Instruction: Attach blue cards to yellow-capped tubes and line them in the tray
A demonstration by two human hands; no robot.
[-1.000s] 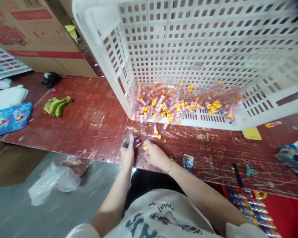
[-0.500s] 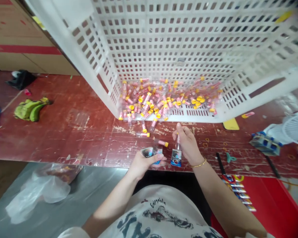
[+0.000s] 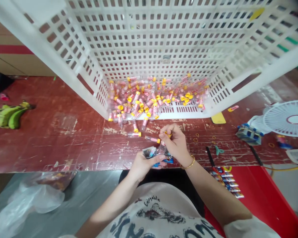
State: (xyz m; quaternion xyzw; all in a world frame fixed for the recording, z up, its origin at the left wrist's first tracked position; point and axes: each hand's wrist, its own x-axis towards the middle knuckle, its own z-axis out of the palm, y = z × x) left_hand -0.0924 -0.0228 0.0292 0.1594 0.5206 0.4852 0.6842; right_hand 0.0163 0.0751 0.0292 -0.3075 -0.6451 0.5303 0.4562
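Note:
My left hand [image 3: 146, 162] is closed on small blue printed packets [image 3: 150, 152] at the table's front edge, its thumb across them. Just above it, my right hand [image 3: 175, 142] grips a clear tube [image 3: 162, 147] by its yellow-capped upper end. The tube's lower part meets the packets at my left thumb; whether they are joined I cannot tell. Loose yellow-capped tubes with pink labels, one of them a tube [image 3: 152, 139] lying flat, rest just beyond my hands. Many more tubes [image 3: 136, 99] lie heaped in the white plastic basket [image 3: 149, 43], tipped on its side with its opening facing me.
Green-yellow bananas [image 3: 8, 115] lie at the left on the red table [image 3: 76, 142]. To the right are a yellow card [image 3: 218, 118], a blue packet bundle [image 3: 249, 134], a white fan [image 3: 288, 119] and a teal clip [image 3: 219, 150]. A red stool-like surface [image 3: 255, 195] sits below the edge.
My right hand has moved left, bringing its tube and blue packet against the packets in my left hand. The view has shifted somewhat to the right.

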